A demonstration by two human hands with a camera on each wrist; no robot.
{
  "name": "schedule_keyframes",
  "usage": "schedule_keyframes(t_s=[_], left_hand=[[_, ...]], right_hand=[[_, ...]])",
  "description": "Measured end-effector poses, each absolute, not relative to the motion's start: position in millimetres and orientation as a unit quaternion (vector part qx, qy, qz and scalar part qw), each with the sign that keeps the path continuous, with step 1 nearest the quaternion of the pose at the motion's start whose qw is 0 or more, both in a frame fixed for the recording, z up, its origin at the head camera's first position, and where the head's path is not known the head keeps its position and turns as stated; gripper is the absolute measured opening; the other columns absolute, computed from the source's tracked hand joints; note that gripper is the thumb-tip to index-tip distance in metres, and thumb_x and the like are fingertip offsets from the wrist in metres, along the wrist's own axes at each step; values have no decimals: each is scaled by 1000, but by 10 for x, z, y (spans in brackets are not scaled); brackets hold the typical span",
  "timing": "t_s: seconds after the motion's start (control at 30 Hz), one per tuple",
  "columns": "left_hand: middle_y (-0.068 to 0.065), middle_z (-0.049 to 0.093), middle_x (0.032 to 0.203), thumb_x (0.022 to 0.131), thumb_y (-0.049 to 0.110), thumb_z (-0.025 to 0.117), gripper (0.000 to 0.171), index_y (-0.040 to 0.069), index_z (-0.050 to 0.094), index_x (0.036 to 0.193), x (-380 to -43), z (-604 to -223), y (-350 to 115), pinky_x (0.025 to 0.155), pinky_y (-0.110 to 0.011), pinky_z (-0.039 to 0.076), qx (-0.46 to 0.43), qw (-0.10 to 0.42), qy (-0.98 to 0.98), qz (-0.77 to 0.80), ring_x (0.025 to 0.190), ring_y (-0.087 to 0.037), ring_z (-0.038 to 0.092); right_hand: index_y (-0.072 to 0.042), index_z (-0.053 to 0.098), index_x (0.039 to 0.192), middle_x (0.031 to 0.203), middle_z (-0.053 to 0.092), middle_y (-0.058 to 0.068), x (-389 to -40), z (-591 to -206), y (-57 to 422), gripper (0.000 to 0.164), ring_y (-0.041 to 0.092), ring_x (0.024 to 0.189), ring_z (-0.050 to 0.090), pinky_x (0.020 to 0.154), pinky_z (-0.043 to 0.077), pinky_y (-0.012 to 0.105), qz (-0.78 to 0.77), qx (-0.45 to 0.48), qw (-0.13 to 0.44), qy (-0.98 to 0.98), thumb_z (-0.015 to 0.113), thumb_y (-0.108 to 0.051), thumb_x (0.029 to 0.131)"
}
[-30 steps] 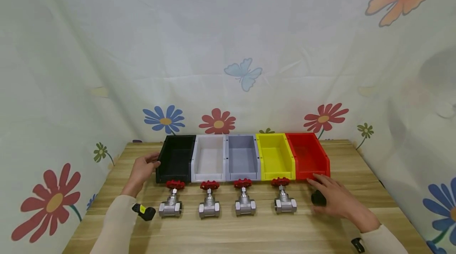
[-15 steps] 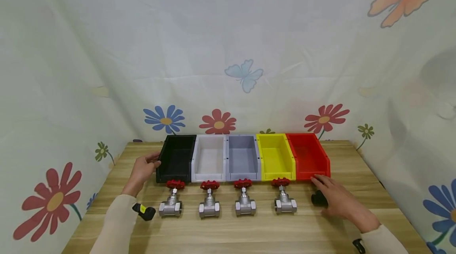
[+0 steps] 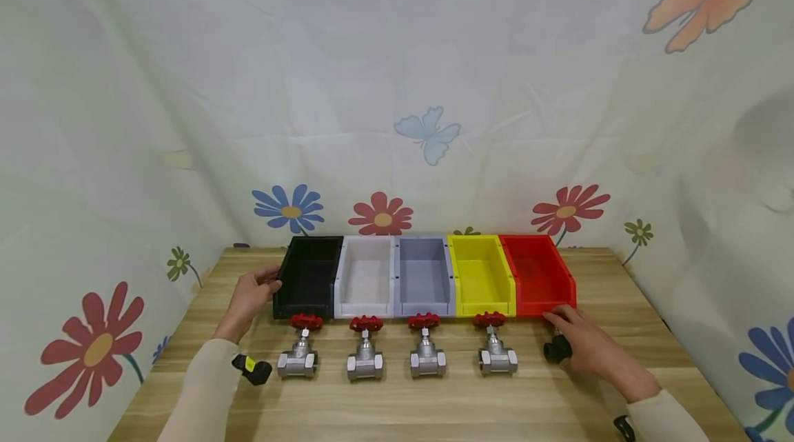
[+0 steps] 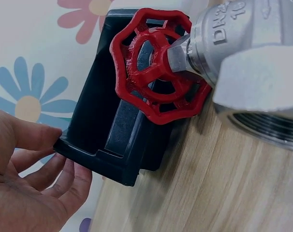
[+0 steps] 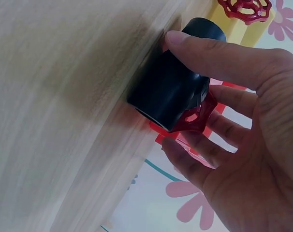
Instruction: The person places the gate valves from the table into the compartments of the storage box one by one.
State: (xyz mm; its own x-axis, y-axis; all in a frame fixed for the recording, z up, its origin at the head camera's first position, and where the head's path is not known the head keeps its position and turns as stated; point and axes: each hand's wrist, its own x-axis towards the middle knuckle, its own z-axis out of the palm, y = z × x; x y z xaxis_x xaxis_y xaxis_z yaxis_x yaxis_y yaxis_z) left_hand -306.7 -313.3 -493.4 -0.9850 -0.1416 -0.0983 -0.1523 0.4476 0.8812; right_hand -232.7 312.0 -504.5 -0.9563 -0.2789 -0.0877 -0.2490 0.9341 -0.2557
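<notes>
A black bin (image 3: 304, 310) stands at the left end of a row of bins. My left hand (image 3: 248, 297) is at its outer left side, the thumb touching the front corner in the left wrist view. My right hand (image 3: 592, 347) is round a valve with a black body (image 5: 173, 87) and a red handwheel (image 5: 199, 116). The thumb lies on the black body, with the fingers beyond by the wheel. From the head, the hand hides most of that valve. Several silver valves (image 3: 427, 361) with red handwheels lie in a row before the bins.
White (image 3: 364, 309), grey (image 3: 425, 307), yellow (image 3: 486, 307) and red (image 3: 546, 307) bins stand side by side, right of the black one. The wooden table (image 3: 397, 411) meets a patterned cloth wall (image 3: 397, 180) behind them.
My right hand has shifted slightly to the right, and more of the black valve shows beside its thumb. The left hand stays at the black bin.
</notes>
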Motion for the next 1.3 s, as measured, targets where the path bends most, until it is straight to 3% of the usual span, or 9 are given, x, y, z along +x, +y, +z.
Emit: schedule_keyframes(t_s=[0.73, 1.3], left_hand=[[-22, 50, 145, 102, 13, 47, 47, 3, 43, 147, -3078, -4968, -3136, 100, -44, 51, -89, 1, 851, 518, 128, -34, 52], [-24, 48, 146, 103, 13, 46, 46, 1, 42, 147, -3018, -4909, -3108, 99, -46, 50, -80, 8, 851, 519, 129, -36, 51]], right_hand=[[-5, 57, 134, 131, 53, 14, -2378, -5064, 3169, 84, 36, 114, 54, 89, 56, 54, -124, -154, 72, 978, 93, -18, 59], [0, 57, 133, 129, 52, 16, -2277, -4923, 3153, 81, 33, 114, 53, 90, 56, 50, -117, -184, 41, 975, 92, -17, 62]])
